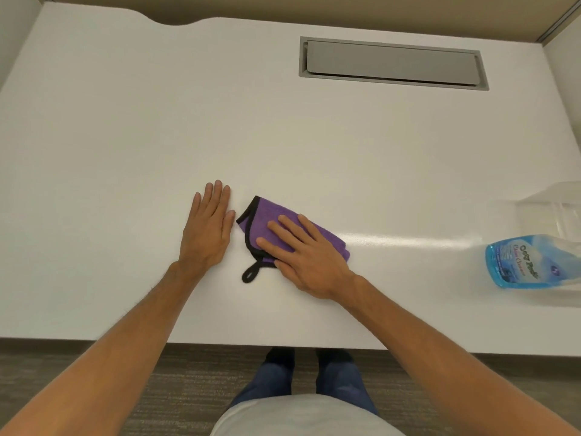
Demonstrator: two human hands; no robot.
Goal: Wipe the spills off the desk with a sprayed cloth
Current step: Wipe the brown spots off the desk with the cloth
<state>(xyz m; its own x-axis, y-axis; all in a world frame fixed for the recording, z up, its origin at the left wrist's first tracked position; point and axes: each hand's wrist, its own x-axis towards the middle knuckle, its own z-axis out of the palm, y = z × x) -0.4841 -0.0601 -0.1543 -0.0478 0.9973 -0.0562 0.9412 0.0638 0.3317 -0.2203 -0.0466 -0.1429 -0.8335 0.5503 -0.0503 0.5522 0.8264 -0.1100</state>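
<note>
A folded purple cloth (262,215) with black trim and a black hanging loop lies flat on the white desk (283,136), near the front edge. My right hand (306,254) presses down on it, fingers spread across its top. My left hand (209,229) rests flat on the bare desk just left of the cloth, fingers together, holding nothing. A faint glossy streak runs along the desk to the right of the cloth. A spray bottle (534,262) of blue liquid lies at the far right.
A grey cable hatch (393,62) is set into the desk at the back right. Partition walls enclose the desk on three sides. The front edge runs just below my forearms, with carpet and my legs beneath it.
</note>
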